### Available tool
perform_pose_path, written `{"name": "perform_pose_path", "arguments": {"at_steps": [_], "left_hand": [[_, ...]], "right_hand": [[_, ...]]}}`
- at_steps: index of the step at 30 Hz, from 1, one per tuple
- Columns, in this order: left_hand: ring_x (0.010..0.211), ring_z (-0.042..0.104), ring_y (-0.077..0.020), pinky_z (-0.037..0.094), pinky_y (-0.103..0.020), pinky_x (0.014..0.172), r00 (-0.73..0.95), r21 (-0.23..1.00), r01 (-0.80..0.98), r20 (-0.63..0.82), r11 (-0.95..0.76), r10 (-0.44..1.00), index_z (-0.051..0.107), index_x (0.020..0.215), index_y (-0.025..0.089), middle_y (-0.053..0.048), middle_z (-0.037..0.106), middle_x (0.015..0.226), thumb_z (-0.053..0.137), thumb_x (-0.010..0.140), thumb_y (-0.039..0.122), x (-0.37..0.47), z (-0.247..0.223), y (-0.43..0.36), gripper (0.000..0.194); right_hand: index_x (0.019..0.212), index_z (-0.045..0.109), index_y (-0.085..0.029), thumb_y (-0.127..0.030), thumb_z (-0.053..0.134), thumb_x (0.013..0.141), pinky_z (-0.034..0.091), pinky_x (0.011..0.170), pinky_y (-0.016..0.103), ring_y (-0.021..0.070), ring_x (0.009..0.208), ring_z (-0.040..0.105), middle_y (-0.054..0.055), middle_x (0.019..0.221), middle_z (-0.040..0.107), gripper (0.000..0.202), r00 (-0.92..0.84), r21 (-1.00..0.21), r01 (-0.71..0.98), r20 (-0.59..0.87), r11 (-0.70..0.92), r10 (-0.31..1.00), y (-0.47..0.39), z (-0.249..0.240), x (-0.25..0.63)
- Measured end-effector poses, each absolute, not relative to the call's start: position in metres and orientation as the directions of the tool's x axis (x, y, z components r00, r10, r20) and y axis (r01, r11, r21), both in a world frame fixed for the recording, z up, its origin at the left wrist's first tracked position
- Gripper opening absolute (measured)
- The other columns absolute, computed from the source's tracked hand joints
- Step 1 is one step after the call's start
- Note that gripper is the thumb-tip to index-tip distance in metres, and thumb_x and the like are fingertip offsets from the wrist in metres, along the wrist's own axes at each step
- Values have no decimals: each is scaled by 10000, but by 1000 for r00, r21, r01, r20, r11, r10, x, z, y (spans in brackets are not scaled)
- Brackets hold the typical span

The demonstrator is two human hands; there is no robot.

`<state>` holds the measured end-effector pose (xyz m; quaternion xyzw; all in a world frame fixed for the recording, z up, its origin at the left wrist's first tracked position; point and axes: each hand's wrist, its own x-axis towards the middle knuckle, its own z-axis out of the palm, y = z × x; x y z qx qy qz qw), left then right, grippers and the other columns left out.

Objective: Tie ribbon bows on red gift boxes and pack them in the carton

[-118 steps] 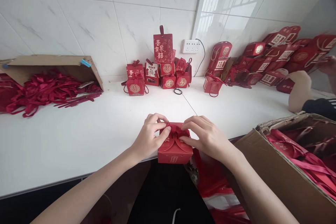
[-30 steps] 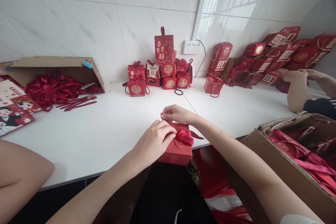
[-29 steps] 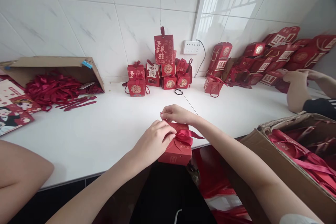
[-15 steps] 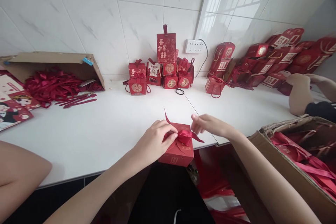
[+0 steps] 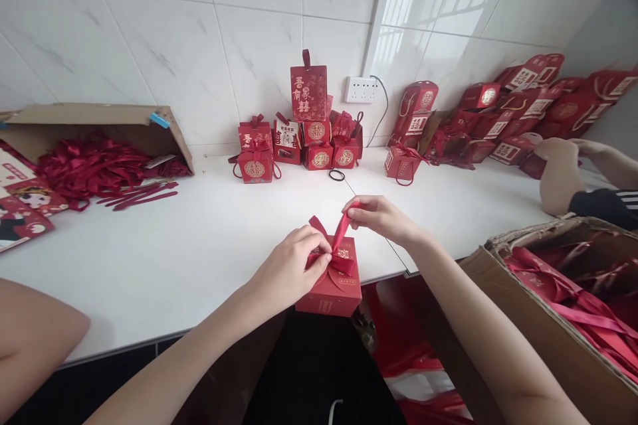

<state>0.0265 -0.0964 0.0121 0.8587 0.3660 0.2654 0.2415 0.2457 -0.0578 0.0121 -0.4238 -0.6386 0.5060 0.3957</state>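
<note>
White countertop (image 5: 164,252), tiled wall behind. Lower centre: red gift box (image 5: 329,282) at counter edge; left hand (image 5: 294,265) pinching its ribbon bow (image 5: 337,254); right hand (image 5: 381,218) gripping a raised ribbon tail.

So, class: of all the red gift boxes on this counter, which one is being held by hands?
The red box at the counter's near edge: left hand and right hand pinch its ribbon.

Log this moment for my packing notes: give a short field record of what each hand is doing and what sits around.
left hand: fingers pinch the ribbon knot on the red gift box
right hand: fingers pull one ribbon tail upward
box position: at the white counter near edge
behind: finished red boxes at the wall
right: open carton of ribbons
left: tipped carton spilling ribbons
</note>
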Motion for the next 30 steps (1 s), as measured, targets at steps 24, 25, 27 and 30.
{"name": "perform_pose_path", "arguments": {"at_steps": [24,25,27,30], "left_hand": [[883,589,-150,506,-300,801,550,601,498,338,-625,763,577,1063,216,-39,526,1053,483,855,245,24,3,-94,230],[872,577,-146,502,-298,795,516,618,494,358,-612,778,556,1081,217,-41,512,1060,498,843,249,22,1,-94,247],[819,548,-137,490,-290,764,409,671,497,379,-551,830,527,1048,209,-34,501,1020,538,814,284,18,-1,-95,246],[651,477,-115,436,-255,623,331,776,511,219,-370,918,486,816,203,22,495,787,526,821,398,10,-2,-99,199]], "right_hand": [[631,439,-182,-485,495,830,255,495,236,89,515,324,-49,551,393,367,-136,-818,573,-33,51,990,-143,10,207],[637,447,-180,-464,486,838,261,501,235,90,521,331,-46,561,400,350,-136,-833,550,-31,50,990,-141,8,207],[645,457,-176,-438,482,842,280,521,235,93,543,348,-39,584,413,329,-159,-872,487,-34,48,987,-136,5,211],[639,454,-172,-436,496,833,292,544,235,98,572,362,-34,603,413,331,-201,-920,390,-41,42,979,-133,1,216]]}}
